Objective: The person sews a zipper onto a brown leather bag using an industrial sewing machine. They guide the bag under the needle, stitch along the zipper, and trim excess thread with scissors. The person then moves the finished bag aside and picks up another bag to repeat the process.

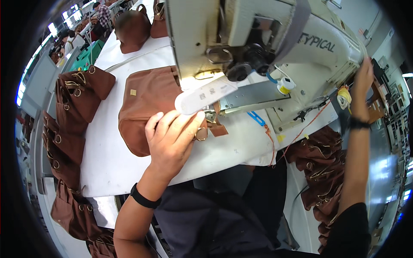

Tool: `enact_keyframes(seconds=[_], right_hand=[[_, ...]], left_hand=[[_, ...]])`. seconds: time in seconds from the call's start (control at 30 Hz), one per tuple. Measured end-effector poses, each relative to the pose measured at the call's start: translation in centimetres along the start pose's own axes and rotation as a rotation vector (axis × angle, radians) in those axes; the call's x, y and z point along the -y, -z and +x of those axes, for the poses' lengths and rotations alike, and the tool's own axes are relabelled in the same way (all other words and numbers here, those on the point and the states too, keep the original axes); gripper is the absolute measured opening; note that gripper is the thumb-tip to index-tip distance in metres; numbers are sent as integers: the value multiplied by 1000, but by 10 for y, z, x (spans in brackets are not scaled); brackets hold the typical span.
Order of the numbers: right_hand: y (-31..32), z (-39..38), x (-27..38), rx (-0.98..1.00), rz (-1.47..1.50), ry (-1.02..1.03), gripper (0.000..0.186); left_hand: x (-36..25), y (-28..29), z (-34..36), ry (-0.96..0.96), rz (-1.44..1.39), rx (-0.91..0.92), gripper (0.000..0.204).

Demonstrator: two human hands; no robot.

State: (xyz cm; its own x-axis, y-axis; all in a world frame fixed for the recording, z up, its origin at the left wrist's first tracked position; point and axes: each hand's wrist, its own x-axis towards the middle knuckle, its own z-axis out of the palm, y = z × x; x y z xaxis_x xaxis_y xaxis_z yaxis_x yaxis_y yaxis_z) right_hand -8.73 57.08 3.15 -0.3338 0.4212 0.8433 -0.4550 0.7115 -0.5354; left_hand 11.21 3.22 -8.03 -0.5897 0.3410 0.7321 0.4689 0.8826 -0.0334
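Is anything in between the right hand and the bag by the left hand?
Yes: the sewing machine stands between them, with the right hand at its right end and the bag at its left.

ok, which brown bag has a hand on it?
The bag at the sewing machine, yellowish patch showing: the left hand is on it. Neither hand touches the other bags.

Head-height fisheye view, downward.
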Motion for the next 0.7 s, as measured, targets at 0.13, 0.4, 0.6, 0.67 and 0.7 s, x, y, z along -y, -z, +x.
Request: enact_keyframes(seconds=[0.13, 0.4, 0.6, 0.67, 0.7], right_hand=[[59, -17, -76, 140, 200, -382, 58], [18, 159, -8, 767, -387, -245, 52], [-2, 41, -42, -76, -1, 64, 52], [9, 24, -34, -88, 87, -84, 54], [18, 29, -35, -59, 62, -143, 54]], left_hand=[[-2, -12, 7, -37, -59, -42, 48], [-2, -7, 7, -37, -4, -3, 54], [-1, -2, 4, -41, 14, 13, 55], [0, -6, 6, -74, -2, 11, 54], [-1, -5, 8, -80, -12, 25, 54]])
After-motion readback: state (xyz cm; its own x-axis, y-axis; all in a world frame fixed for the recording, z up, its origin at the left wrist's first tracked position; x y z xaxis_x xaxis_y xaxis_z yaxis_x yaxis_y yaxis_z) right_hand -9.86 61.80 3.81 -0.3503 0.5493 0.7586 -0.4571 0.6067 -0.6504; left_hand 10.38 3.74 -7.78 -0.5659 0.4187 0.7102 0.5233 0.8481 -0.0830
